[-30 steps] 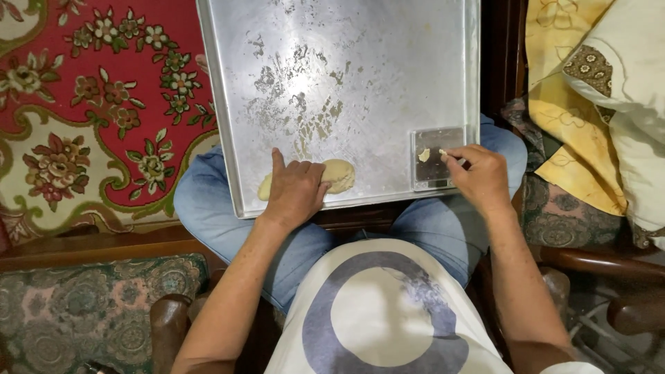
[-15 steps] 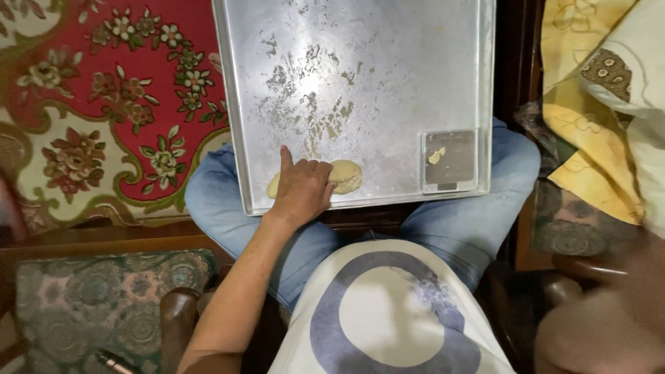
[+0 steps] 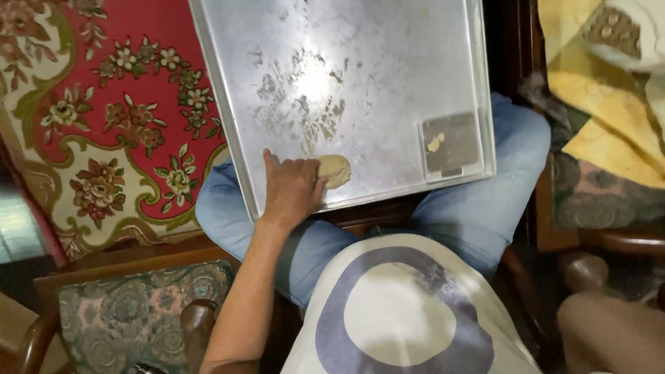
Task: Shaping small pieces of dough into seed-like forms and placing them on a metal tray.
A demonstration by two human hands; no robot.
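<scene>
Left hand (image 3: 291, 190): my palm lies flat and fingers spread on the near edge of the tray (image 3: 228, 138), pressing down on the left part of the dough (image 3: 335, 170), which sticks out pale and rounded to the right of my knuckles. I grip nothing; the hand only bears on the dough. My right hand is out of view.

Surface: the tray is a large square metal sheet resting across my lap, its near rim over my jeans (image 3: 485, 208). Its middle is smeared with dried flour marks. In its near right corner lies a small square scraper (image 3: 451, 144), flat, with a scrap of dough on it, well apart from my hand.

Surroundings: a red floral carpet (image 3: 104, 125) lies to the left beneath the tray. A patterned cushion (image 3: 138, 305) sits near my left elbow. Yellow cloth (image 3: 609, 104) is heaped to the right.
</scene>
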